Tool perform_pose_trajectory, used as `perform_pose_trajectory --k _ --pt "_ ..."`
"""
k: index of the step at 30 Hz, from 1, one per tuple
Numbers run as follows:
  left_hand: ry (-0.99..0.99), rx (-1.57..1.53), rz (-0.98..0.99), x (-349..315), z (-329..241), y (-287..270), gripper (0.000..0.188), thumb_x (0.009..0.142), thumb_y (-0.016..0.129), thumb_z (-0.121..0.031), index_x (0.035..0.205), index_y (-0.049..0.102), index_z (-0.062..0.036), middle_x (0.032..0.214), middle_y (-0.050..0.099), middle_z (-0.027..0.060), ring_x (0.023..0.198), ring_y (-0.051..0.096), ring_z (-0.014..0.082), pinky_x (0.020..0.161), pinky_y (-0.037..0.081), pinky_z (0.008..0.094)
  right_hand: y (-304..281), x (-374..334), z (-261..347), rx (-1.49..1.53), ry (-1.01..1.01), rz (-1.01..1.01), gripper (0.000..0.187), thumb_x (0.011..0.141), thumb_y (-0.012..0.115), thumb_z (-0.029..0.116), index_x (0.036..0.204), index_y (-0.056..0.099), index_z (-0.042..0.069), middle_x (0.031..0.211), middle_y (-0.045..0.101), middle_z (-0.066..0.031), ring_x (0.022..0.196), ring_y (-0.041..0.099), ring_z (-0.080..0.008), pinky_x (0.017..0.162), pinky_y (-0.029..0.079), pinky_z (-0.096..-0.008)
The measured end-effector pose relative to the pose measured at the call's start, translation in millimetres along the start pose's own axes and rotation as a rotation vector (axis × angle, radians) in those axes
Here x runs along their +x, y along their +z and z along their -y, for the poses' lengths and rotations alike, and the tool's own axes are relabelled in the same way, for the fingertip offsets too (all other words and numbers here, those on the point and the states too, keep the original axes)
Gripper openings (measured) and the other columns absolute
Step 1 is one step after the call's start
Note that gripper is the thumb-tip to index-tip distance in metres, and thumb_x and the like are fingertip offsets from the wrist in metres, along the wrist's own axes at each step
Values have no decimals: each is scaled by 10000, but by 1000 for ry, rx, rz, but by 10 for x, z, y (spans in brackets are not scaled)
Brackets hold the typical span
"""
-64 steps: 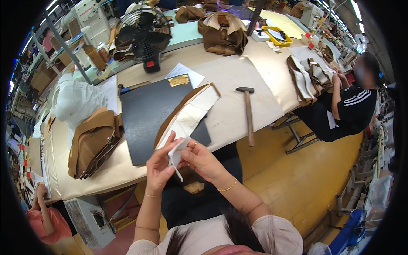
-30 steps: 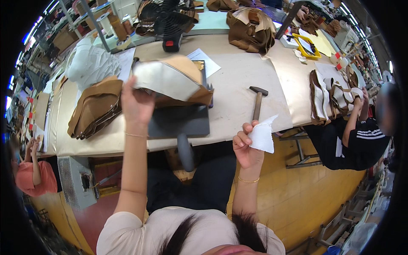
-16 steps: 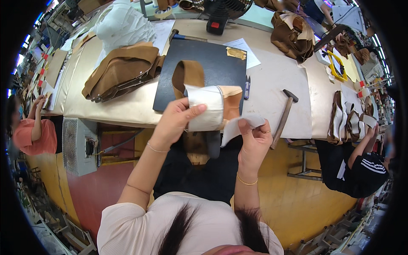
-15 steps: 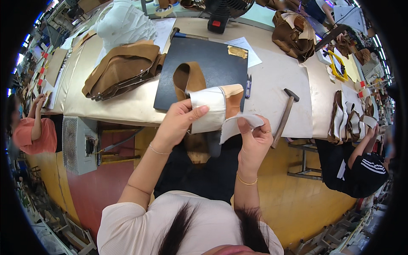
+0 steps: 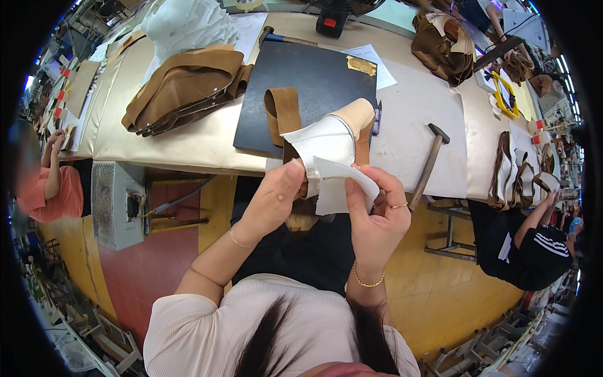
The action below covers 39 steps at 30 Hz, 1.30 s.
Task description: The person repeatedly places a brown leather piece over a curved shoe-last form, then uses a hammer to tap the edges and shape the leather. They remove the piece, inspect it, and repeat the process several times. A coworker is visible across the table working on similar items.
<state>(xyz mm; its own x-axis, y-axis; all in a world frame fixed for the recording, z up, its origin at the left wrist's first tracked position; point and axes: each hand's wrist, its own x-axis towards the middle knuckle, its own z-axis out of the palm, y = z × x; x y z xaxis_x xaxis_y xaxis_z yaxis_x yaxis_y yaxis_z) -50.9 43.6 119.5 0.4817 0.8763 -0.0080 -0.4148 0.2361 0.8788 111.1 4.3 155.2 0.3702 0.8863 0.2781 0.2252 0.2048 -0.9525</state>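
Observation:
A brown leather boot upper (image 5: 325,143) with white backing and a tan end hangs over the table's near edge. My left hand (image 5: 271,200) pinches its lower edge between thumb and fingers. In my right hand (image 5: 382,212) is a curved white stiffener piece (image 5: 334,187), gripped between thumb and fingertips. The piece's left end lies against the upper's edge, right by my left thumb. Part of the upper, a brown suede loop (image 5: 286,114), stands over the black board (image 5: 308,78). My left fingertips are hidden behind the upper.
To the right lies a hammer (image 5: 430,160); another hammer (image 5: 270,36) rests behind the board, and a pen (image 5: 377,118) beside it. Stacked brown uppers (image 5: 182,91) and white pieces (image 5: 188,31) sit at left. Co-workers sit on both sides; a metal heater-like box (image 5: 119,204) stands below left.
The white piece has come leftward against the upper's edge, with my right hand turning it. My left hand has slid to the upper's lower edge, and the upper has tilted.

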Motion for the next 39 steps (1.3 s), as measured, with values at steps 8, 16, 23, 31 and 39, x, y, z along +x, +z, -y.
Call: perform_pose_trajectory --k 8,16,23,31,39 --pt "-50 231 -131 6 -52 224 348 932 699 -157 1226 619 13 982 675 -4 834 581 34 712 482 208 -52 -37 -10 -98 -34 51 223 854 734 -34 1062 658 -19 1011 702 -89 895 655 -110 782 520 -225" --pt "-67 285 -153 -5 -64 268 311 925 695 -114 1201 628 11 945 680 3 779 563 22 638 448 199 -71 -40 -23 -13 19 13 240 809 771 -24 1033 692 11 881 654 -58 806 641 -111 746 536 -237" --pt "-96 300 -140 -9 -73 274 290 932 684 -113 1190 630 6 857 654 -7 682 519 13 561 392 194 -126 -64 -49 -34 18 83 227 869 729 -11 1082 651 -18 1046 709 -99 911 643 -102 789 510 -223" --pt "-79 304 -188 5 -16 306 261 960 657 -161 1163 645 3 698 606 -35 531 440 -6 454 323 195 -88 -50 -58 -70 -17 62 214 864 738 -5 1064 662 -16 1021 711 -91 897 639 -94 778 503 -217" --pt "-123 360 -205 20 -39 285 250 964 661 -142 1151 666 24 968 695 -3 806 556 35 689 449 206 -86 -46 -70 -152 -31 65 225 845 745 -19 1056 670 -12 1000 711 -82 868 633 -82 757 499 -213"
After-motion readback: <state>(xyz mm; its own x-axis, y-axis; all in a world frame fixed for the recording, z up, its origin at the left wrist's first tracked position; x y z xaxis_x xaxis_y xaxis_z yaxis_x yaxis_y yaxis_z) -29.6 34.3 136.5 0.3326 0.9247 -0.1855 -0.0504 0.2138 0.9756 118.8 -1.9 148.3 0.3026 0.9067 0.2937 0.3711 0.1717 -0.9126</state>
